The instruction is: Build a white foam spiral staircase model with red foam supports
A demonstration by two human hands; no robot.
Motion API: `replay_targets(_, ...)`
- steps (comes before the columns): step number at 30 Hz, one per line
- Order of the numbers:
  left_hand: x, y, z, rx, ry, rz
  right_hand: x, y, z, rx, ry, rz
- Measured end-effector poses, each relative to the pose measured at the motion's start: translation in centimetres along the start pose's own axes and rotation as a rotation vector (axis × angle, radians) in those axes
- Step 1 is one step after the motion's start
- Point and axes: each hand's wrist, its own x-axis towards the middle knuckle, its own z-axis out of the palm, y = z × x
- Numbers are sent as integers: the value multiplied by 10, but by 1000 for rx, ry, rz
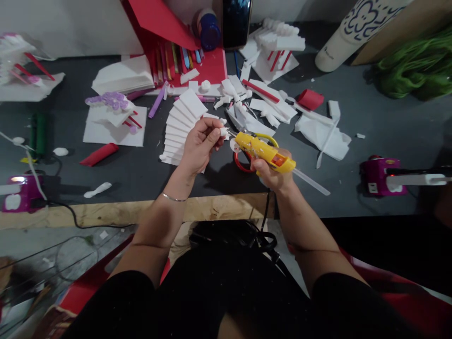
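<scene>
My right hand (pixel 273 169) is wrapped round a yellow hot glue gun (pixel 259 147), a clear glue stick (pixel 312 182) jutting from its back end. Its nozzle points left, at a small white piece (pixel 223 131) pinched between the thumb and fingers of my left hand (pixel 203 143); whether the tip touches it I cannot tell. Under and beside my left hand lies a fan of white strips (pixel 180 125). Below the glue gun, scissors with red and yellow handles (pixel 243 162) rest on the dark table, partly hidden.
White paper scraps (pixel 328 134) lie beyond my hands. Small white models with red sticks stand at the back (pixel 278 44) and left (pixel 113 115). A phone (pixel 236 23), a blue-lidded jar (pixel 209 30), a white tumbler (pixel 335 44) and green yarn (pixel 418 63) line the back. Purple power sockets (pixel 383 176) sit at either side.
</scene>
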Motion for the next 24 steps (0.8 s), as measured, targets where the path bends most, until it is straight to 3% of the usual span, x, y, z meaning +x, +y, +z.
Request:
replay_targets(5, 0, -2, 0, -18, -5, -19, 3, -7, -1, -35, -27, -63)
replay_targets(12, 1, -3, -2, -14, -28, 3, 2, -3, 0, -11, 23, 14)
replay_targets(20, 3, -1, -4, -10, 15, -11, 6, -6, 0, -58, -13, -71)
replay_targets(24, 3, -1, -5, -43, 3, -7, 4, -4, 1, -40, 35, -124)
